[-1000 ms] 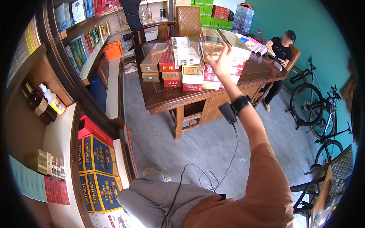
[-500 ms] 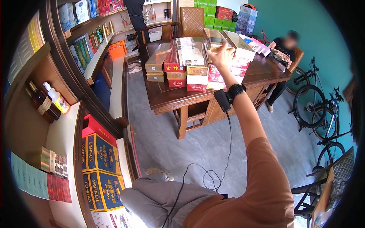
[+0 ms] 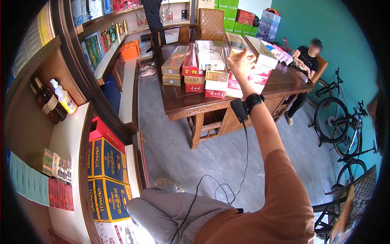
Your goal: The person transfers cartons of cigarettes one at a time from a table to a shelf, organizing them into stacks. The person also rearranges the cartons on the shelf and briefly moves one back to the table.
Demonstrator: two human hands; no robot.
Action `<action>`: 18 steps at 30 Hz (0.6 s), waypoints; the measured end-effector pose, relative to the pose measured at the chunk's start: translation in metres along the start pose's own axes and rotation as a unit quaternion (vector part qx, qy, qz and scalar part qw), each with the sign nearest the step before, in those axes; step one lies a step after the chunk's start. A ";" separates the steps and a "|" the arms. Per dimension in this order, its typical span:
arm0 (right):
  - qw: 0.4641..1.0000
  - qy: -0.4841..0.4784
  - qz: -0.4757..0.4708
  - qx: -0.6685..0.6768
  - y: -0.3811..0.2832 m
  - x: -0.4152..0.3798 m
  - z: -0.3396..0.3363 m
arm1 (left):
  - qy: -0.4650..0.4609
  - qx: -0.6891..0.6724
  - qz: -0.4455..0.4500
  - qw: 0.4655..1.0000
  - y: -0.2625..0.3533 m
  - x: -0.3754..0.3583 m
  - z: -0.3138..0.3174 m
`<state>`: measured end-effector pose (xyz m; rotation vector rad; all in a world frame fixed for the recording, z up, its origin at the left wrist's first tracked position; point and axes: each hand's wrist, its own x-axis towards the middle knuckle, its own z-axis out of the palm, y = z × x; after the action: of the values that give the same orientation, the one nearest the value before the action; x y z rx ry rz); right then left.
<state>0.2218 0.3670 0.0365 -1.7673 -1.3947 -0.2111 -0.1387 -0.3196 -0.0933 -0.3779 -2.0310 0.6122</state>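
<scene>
My right hand [image 3: 242,63] reaches over the stacked boxes on the wooden desk. Its fingers are bent over the near end of a glossy box with a gold-brown front [image 3: 237,43], and the thumb lies to the left. Fingers partly hide that end. Close on the right lies a pale, long box [image 3: 261,53] atop red-and-white boxes [image 3: 258,77]. To the left are a white box [image 3: 210,55], a red box [image 3: 191,61] and a gold-brown box [image 3: 175,61], each on top of others. A black strap device [image 3: 254,99] with a cable sits on my right wrist. My left hand is out of view.
The wooden desk [image 3: 178,106] stands ahead, with a seated person [image 3: 309,57] at its right end. Bicycles [image 3: 337,118] lean along the green wall. Shelves on the left hold bottles [image 3: 46,99] and blue cartons [image 3: 107,160]. A loose black cable [image 3: 246,154] hangs near my legs.
The view has shifted slightly, so the desk and boxes appear a little farther right and lower. My right hand stays at the same box, its fingers more bent.
</scene>
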 end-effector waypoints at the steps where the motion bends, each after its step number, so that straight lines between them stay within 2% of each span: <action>1: 1.000 -0.002 0.000 0.000 -0.001 0.000 0.002 | 0.012 -0.008 0.004 1.000 -0.001 0.000 0.001; 5: 0.997 0.067 -0.005 0.038 -0.009 -0.012 0.004 | -0.012 -0.017 -0.004 1.000 0.001 0.002 -0.005; 7: 0.961 0.160 -0.208 0.083 -0.021 -0.032 0.006 | -0.026 -0.049 -0.016 0.998 0.002 0.003 -0.010; 8: 0.929 0.154 -0.330 0.062 -0.026 -0.037 0.010 | -0.028 -0.046 -0.018 0.998 0.002 0.002 -0.008; 9: 0.907 0.077 -0.411 0.047 -0.032 -0.040 0.020 | -0.020 -0.038 -0.010 0.999 0.001 0.001 -0.002; 11: 0.877 0.065 -0.475 -0.025 -0.032 -0.047 0.036 | -0.011 -0.028 0.003 1.000 -0.003 0.000 0.004; 12: 0.906 -0.054 -0.421 -0.003 -0.030 -0.043 0.041 | -0.012 -0.016 0.005 1.000 -0.003 -0.001 0.005; 15: 0.908 -0.004 -0.418 -0.010 -0.023 -0.038 0.048 | -0.021 -0.019 -0.015 0.999 0.002 0.007 -0.010; 18: 0.921 0.004 -0.389 -0.010 -0.017 -0.047 0.041 | -0.018 -0.017 -0.027 0.999 0.002 0.007 -0.011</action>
<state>0.1754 0.3623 -0.0083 -1.1329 -2.0322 -0.6512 -0.1327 -0.3111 -0.0848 -0.3344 -2.0812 0.5552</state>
